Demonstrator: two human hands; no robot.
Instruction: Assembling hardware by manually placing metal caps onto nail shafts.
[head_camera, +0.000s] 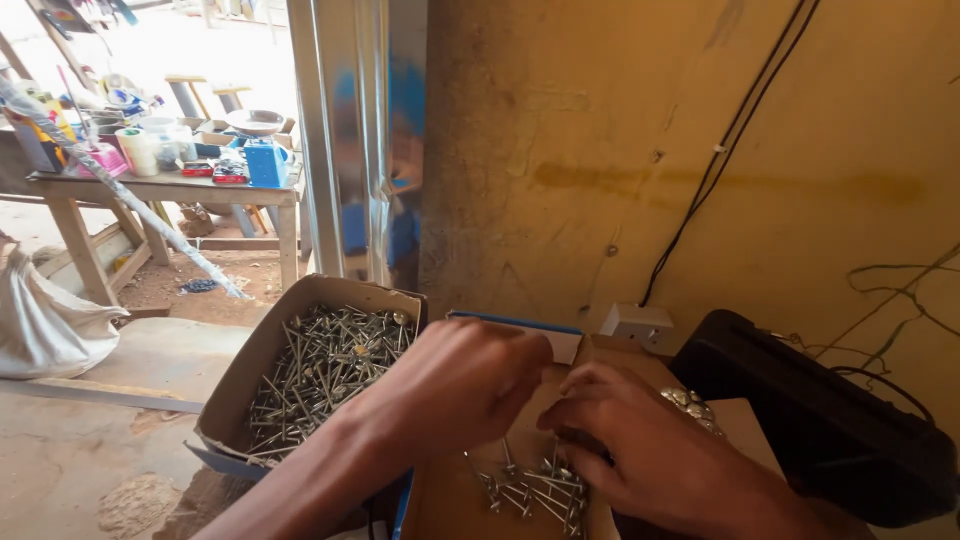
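Note:
My left hand (455, 385) hovers over a brown cardboard surface (450, 500), fingers curled together toward my right hand; what it grips is hidden. My right hand (640, 445) rests on the same surface, fingers bent down onto a small pile of metal roofing nails (535, 490) with wide caps. A few cap heads (690, 402) show past its knuckles. To the left, an open cardboard box (255, 355) is filled with many more such nails (325, 370).
A black case (810, 420) lies at the right against a yellowish wall with black cables (720, 160) and a white socket (637, 322). Through the doorway stand a wooden table (170, 185) with a blue scale (262, 155) and containers, and a white sack (45, 325).

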